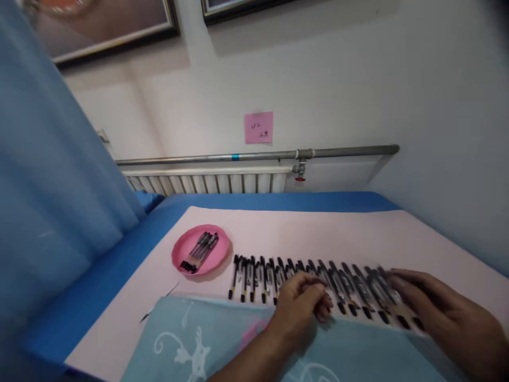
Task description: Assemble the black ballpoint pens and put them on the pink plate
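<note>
A long row of black-capped pens (259, 276) lies side by side across the pink sheet (302, 228). Over the near side of the row's middle is my left hand (300, 300), its fingers curled in and closed; whatever may be inside them is hidden. At the row's right end my right hand (445, 310) reaches in with its fingers stretched out beside the last pens. Its fingertips are blurred, so contact with those pens is unclear. Several more pens (201, 252) lie bunched in a round pink dish (220, 255) to the left of the row.
A light-blue patterned cloth (178, 339) covers the near side. A thin pen-like item (146, 317) lies left of it. Blue curtain (59, 175) hangs at left. Behind the blue surface (278, 201) are a radiator (222, 183), a pipe (345, 152) and a pink note (259, 127).
</note>
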The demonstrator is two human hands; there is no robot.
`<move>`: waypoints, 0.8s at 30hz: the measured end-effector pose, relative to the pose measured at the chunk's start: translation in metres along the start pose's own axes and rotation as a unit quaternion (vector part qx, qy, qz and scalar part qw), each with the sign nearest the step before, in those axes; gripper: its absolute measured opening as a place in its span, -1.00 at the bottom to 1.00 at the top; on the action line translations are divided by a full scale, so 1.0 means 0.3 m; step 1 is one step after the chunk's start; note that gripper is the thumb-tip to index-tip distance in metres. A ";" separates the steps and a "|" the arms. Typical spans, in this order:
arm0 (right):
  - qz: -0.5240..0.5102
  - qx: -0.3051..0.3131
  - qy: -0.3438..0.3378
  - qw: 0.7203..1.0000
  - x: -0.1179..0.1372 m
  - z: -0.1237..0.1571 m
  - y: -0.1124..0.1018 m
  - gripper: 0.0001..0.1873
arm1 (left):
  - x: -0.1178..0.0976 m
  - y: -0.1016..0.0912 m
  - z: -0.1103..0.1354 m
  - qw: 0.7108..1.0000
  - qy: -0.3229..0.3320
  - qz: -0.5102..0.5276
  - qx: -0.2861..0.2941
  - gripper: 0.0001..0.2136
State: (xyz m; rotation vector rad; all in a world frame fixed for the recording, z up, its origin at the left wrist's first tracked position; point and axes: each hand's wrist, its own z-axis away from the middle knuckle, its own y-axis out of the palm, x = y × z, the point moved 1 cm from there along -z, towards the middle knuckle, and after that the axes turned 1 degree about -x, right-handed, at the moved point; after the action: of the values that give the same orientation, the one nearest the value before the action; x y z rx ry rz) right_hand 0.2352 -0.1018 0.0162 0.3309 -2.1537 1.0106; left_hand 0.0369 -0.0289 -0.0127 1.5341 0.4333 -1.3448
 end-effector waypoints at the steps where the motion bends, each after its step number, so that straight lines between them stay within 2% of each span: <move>1: -0.031 0.035 -0.022 0.999 0.070 0.013 0.045 -0.76 | -0.034 -0.028 -0.014 0.999 0.026 -0.024 -0.023 -0.78; 3: -0.099 0.050 -0.070 0.991 0.226 0.029 0.135 -0.78 | -0.124 -0.112 -0.043 0.984 0.090 -0.100 -0.118 -0.78; 4: -0.132 0.078 -0.091 0.984 0.305 0.031 0.184 -0.79 | -0.177 -0.168 -0.056 0.958 0.119 -0.179 -0.189 -0.77; 5: -0.167 0.102 -0.109 0.975 0.377 0.030 0.233 -0.81 | -0.233 -0.230 -0.067 0.914 0.133 -0.278 -0.266 -0.75; 7: -0.235 0.142 -0.114 0.955 0.491 0.022 0.332 -0.82 | -0.337 -0.361 -0.081 0.875 0.132 -0.335 -0.324 -0.74; 9: -0.295 0.167 -0.117 0.933 0.554 0.016 0.423 -0.82 | -0.419 -0.489 -0.078 0.835 0.121 -0.386 -0.373 -0.75; 12: -0.323 0.181 -0.125 0.920 0.562 0.015 0.520 -0.82 | -0.470 -0.639 -0.062 0.769 0.064 -0.469 -0.431 -0.81; 15: -0.308 0.196 -0.127 0.922 0.512 0.014 0.562 -0.82 | -0.445 -0.727 -0.065 0.728 -0.006 -0.532 -0.432 -0.89; 19: -0.285 0.194 -0.116 0.931 0.457 -0.008 0.577 -0.82 | -0.387 -0.785 -0.094 0.711 -0.069 -0.574 -0.400 -0.87; 24: -0.266 0.212 -0.120 0.933 0.438 -0.029 0.600 -0.82 | -0.372 -0.835 -0.113 0.709 -0.088 -0.581 -0.389 -0.67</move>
State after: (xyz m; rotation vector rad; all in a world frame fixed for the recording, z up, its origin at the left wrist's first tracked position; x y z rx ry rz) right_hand 0.0571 0.0325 0.0113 1.2281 -1.8615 1.1376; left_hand -0.1780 0.1440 -0.0282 0.2687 1.7782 -1.7924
